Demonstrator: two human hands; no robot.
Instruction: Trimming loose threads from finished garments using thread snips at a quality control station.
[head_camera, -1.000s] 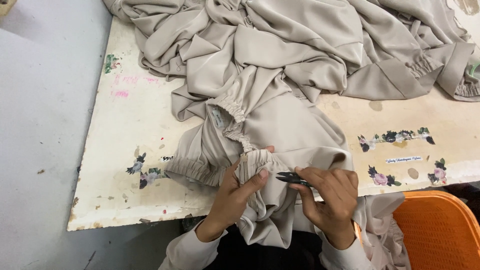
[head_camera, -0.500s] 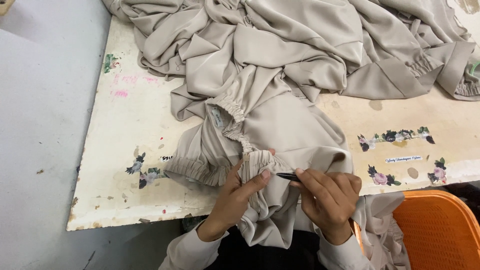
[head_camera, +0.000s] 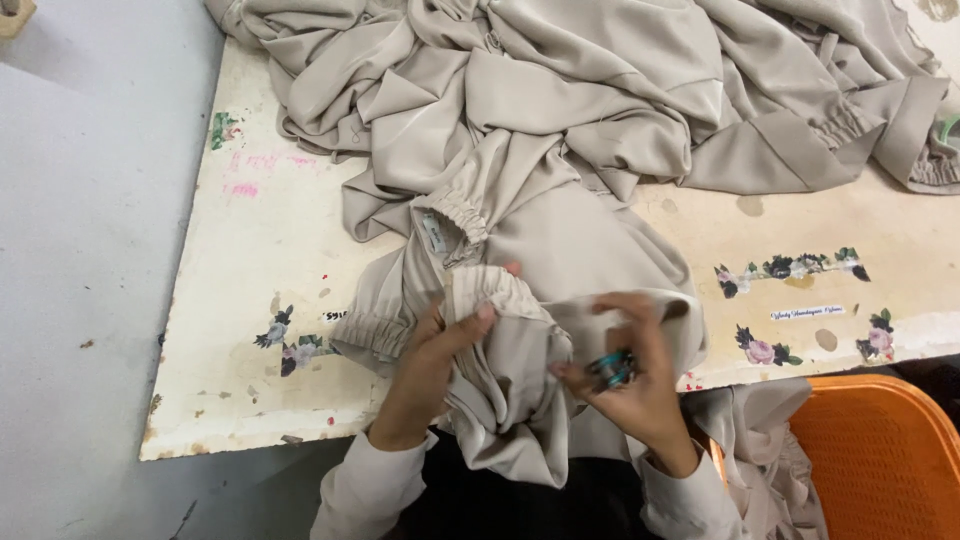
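The small tool (head_camera: 610, 370) in the right hand (head_camera: 635, 385) is blurred.

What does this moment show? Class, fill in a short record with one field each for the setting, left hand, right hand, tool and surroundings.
Setting: worn white table with flower stickers
Left hand: pinches a gathered fold of beige garment
Right hand: grip closed on small thread snips
Tool: dark, partly hidden by fingers
Surroundings: beige fabric pile; orange basket

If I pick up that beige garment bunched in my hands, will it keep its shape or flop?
The beige garment would probably flop: it lies in soft folds and droops over the table edge. Its faint sheen suggests it may slide. The left hand pinches its gathered edge, so that part likely bunches easily. It seems light for its bulk.
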